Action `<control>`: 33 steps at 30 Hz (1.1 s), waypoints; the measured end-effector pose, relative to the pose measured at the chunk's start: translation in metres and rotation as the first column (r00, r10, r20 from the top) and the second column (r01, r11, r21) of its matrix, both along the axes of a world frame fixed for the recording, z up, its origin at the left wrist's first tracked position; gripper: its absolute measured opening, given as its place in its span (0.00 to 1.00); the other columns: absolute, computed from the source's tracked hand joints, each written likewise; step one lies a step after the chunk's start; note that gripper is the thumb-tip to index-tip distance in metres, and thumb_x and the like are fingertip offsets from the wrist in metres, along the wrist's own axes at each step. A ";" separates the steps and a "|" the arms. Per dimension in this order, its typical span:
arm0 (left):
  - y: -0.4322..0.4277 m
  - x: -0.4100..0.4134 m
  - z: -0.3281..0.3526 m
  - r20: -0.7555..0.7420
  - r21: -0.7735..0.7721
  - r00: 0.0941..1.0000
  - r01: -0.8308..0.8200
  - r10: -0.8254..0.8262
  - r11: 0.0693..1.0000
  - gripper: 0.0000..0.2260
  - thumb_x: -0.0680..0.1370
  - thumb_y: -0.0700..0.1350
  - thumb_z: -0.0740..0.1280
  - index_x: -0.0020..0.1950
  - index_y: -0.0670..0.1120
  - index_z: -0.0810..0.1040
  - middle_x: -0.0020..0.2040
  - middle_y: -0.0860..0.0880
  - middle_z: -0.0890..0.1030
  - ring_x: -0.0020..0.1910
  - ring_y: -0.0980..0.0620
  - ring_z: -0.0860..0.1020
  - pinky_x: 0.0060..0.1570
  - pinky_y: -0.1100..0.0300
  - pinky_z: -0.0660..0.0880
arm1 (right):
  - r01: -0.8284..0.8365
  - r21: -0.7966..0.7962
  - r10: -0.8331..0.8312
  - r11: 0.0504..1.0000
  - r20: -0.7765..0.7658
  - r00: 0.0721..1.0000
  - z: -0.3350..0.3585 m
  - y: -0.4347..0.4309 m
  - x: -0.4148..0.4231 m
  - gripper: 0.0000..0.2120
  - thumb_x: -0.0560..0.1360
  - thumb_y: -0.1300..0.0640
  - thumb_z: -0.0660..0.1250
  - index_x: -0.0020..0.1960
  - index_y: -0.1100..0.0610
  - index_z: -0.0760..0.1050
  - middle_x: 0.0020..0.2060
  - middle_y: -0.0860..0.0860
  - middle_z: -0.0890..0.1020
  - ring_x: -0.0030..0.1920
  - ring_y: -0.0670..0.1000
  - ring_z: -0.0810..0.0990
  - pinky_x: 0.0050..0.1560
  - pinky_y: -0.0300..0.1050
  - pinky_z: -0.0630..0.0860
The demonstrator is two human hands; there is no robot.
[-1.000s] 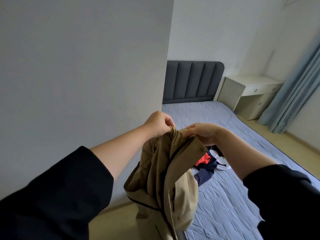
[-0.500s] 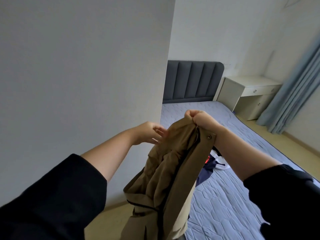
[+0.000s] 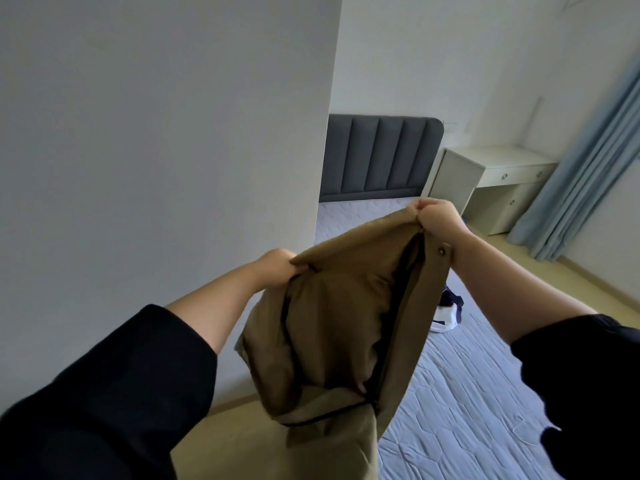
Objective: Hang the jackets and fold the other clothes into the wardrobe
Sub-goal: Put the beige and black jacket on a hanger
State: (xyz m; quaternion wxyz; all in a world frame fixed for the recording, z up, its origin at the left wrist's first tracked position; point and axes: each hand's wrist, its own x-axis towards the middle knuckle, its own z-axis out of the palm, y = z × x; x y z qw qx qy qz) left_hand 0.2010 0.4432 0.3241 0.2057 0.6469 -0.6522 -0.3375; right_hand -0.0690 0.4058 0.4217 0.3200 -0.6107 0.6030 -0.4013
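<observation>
Your black sleeves [image 3: 114,393] framed the bottom of the view, with both forearms bare and stretched forward. Your left hand [image 3: 277,265] pinched one edge of the tan jacket [image 3: 332,323] at its top. Your right hand [image 3: 438,216], raised higher, was fisted round the opposite edge just above a snap button. The jacket hung spread between them in the air, over the floor beside the bed [image 3: 467,393], with its dark-zipped opening toward you and its lower part dropping out of view.

No hanger was in sight and the wardrobe was not shown (the plain white panel [image 3: 156,133] at your left may be its side, but I cannot tell). So I judge this jacket was only picked up and opened out, not yet hung.

Beyond it, on the quilted blue bed, lay a small heap of other clothes [image 3: 448,311], dark blue and white, mostly hidden behind the jacket. They were unfolded and waiting. Farther off stood the grey padded headboard [image 3: 377,157], the white desk [image 3: 498,174] beside it and the blue curtain [image 3: 581,161] at the far right.

By my reckoning the task was in its early part: one jacket in hand, and nothing seen put away.
</observation>
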 end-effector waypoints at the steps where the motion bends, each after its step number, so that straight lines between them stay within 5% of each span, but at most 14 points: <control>1: -0.002 -0.001 0.005 -0.071 -0.012 0.997 -0.023 0.023 1.000 0.16 0.79 0.52 0.63 0.47 0.41 0.82 0.47 0.44 0.81 0.46 0.47 0.77 0.43 0.60 0.72 | 0.063 -0.009 -0.063 0.998 -0.025 0.998 -0.008 -0.004 -0.009 0.21 0.71 0.74 0.52 0.30 0.54 0.72 0.29 0.48 0.72 0.31 0.47 0.69 0.25 0.28 0.67; 4: -0.008 -0.013 0.023 -0.374 0.024 0.922 -0.099 0.101 0.995 0.13 0.79 0.54 0.64 0.51 0.46 0.82 0.46 0.49 0.82 0.46 0.51 0.79 0.46 0.60 0.76 | 0.145 0.028 -0.140 0.989 -0.148 0.979 -0.031 -0.010 -0.028 0.19 0.73 0.73 0.53 0.34 0.56 0.74 0.34 0.50 0.74 0.38 0.49 0.71 0.30 0.31 0.67; 7: -0.014 -0.031 0.040 -0.517 0.025 0.851 -0.086 0.087 0.996 0.10 0.80 0.50 0.63 0.51 0.46 0.81 0.48 0.47 0.82 0.47 0.50 0.80 0.46 0.61 0.77 | 0.077 0.121 -0.048 0.990 -0.225 0.973 -0.048 -0.002 -0.025 0.18 0.73 0.71 0.54 0.37 0.56 0.77 0.34 0.52 0.75 0.36 0.51 0.72 0.31 0.38 0.68; 10: -0.016 -0.046 0.052 -0.473 -0.035 0.878 -0.095 0.068 0.995 0.09 0.80 0.48 0.62 0.45 0.48 0.80 0.52 0.42 0.82 0.52 0.46 0.80 0.55 0.53 0.75 | -0.057 0.136 0.088 0.989 -0.230 0.969 -0.049 0.010 -0.008 0.13 0.77 0.65 0.57 0.44 0.57 0.79 0.38 0.54 0.80 0.39 0.51 0.76 0.34 0.40 0.71; 14: -0.020 -0.053 0.063 -0.402 -0.108 0.913 -0.121 0.068 0.987 0.09 0.80 0.49 0.63 0.49 0.46 0.80 0.48 0.45 0.81 0.49 0.47 0.79 0.51 0.55 0.74 | -0.324 0.178 0.334 0.929 -0.024 0.942 -0.040 0.013 0.008 0.10 0.77 0.50 0.63 0.58 0.51 0.76 0.51 0.49 0.80 0.51 0.49 0.78 0.46 0.41 0.74; 17: -0.021 -0.048 0.070 -0.394 -0.124 0.919 -0.065 0.011 0.990 0.07 0.79 0.48 0.65 0.50 0.47 0.80 0.46 0.48 0.82 0.47 0.50 0.80 0.49 0.58 0.74 | -0.327 0.168 0.362 0.930 -0.274 0.891 -0.045 0.009 0.019 0.34 0.71 0.48 0.73 0.72 0.50 0.62 0.55 0.44 0.71 0.54 0.46 0.73 0.54 0.41 0.70; 19: -0.019 -0.043 0.075 -0.378 -0.135 0.925 -0.013 -0.039 0.991 0.05 0.78 0.48 0.67 0.47 0.48 0.81 0.43 0.50 0.83 0.44 0.52 0.80 0.47 0.61 0.75 | -0.280 0.089 0.291 0.956 -0.436 0.851 -0.054 0.006 0.027 0.25 0.69 0.55 0.74 0.64 0.54 0.70 0.49 0.46 0.73 0.51 0.50 0.72 0.46 0.40 0.70; 21: -0.019 -0.036 0.078 -0.294 -0.178 0.954 0.012 -0.065 0.984 0.07 0.76 0.49 0.70 0.44 0.46 0.82 0.41 0.50 0.82 0.41 0.54 0.79 0.45 0.62 0.75 | -0.222 0.015 0.201 0.975 -0.484 0.851 -0.060 0.003 0.031 0.03 0.70 0.63 0.67 0.42 0.57 0.75 0.36 0.49 0.76 0.43 0.55 0.75 0.33 0.40 0.66; 22: -0.020 -0.030 0.080 -0.184 -0.230 0.980 0.029 -0.073 0.973 0.08 0.75 0.49 0.71 0.43 0.44 0.82 0.39 0.50 0.82 0.38 0.55 0.77 0.42 0.62 0.73 | -0.173 -0.038 0.135 0.984 -0.472 0.871 -0.061 0.001 0.032 0.05 0.69 0.66 0.64 0.38 0.58 0.74 0.33 0.51 0.76 0.41 0.56 0.75 0.32 0.40 0.66; 26: -0.018 0.007 0.082 0.374 -0.366 0.925 0.083 0.065 0.927 0.10 0.72 0.48 0.73 0.34 0.47 0.75 0.33 0.51 0.75 0.36 0.50 0.73 0.32 0.60 0.65 | 0.031 -0.126 -0.057 0.992 -0.206 0.977 -0.053 -0.004 0.030 0.11 0.70 0.68 0.59 0.43 0.56 0.76 0.38 0.56 0.80 0.39 0.55 0.77 0.36 0.41 0.72; 33: -0.010 0.039 0.055 0.572 -0.373 0.760 -0.094 0.308 0.923 0.08 0.74 0.37 0.62 0.35 0.44 0.68 0.38 0.46 0.72 0.37 0.47 0.71 0.34 0.58 0.66 | -0.055 -0.260 -0.005 0.964 -0.225 0.974 -0.043 0.003 0.065 0.12 0.76 0.66 0.59 0.48 0.52 0.78 0.41 0.51 0.79 0.38 0.49 0.77 0.34 0.41 0.77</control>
